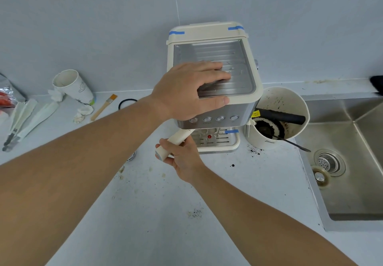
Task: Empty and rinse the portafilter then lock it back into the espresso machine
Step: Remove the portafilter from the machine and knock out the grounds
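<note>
A cream and steel espresso machine [236, 58] stands against the back wall. My left hand [190, 89] lies flat on its top tray, thumb hooked over the front edge. The portafilter's cream handle [176, 139] sticks out to the lower left from under the machine's front; its basket end is hidden beneath the machine. My right hand [184, 158] is wrapped around that handle from below.
A white knock box [290, 139] with coffee grounds and a black bar stands right of the machine, a spoon leaning out. The steel sink [352, 162] lies at the right. A paper cup [72, 87], brush [103, 106], tissues and tongs lie at the left. Grounds speckle the counter.
</note>
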The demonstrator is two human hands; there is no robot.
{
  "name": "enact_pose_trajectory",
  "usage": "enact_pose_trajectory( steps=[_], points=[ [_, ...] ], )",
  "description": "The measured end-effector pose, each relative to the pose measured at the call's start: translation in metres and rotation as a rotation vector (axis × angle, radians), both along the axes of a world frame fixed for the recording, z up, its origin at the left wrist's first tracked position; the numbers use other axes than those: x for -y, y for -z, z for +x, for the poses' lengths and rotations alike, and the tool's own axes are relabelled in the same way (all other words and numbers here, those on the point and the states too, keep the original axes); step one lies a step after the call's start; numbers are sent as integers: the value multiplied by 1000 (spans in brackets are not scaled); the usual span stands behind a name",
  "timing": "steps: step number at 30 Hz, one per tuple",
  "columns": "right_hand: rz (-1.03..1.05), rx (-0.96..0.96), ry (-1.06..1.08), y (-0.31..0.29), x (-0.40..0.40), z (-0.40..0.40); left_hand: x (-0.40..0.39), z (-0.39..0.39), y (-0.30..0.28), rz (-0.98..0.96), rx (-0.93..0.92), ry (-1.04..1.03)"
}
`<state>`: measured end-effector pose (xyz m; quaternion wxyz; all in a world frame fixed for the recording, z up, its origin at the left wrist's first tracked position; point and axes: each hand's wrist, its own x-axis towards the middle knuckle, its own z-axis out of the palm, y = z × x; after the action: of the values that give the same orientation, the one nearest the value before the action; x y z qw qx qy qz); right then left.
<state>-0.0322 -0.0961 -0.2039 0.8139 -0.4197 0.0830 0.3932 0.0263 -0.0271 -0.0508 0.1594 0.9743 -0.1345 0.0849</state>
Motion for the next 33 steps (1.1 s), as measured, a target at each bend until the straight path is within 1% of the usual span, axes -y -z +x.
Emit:
enact_pose_trajectory(
  steps=[8,15,21,28,33],
  points=[
    [-8,35,53,7,-15,1,-1,2,0,18,-4,-1],
    [-2,-39,73,12,-17,-2,-2,1,0,9,-5,1],
    [-59,-87,4,23,2,-25,-2,1,1,-3,4,-7],
    [-122,-170,-103,28,47,-61,-1,0,1,3,-4,-12],
    [-144,-153,-192,23,88,-72,-1,1,2,-1,13,-11]
  ],
)
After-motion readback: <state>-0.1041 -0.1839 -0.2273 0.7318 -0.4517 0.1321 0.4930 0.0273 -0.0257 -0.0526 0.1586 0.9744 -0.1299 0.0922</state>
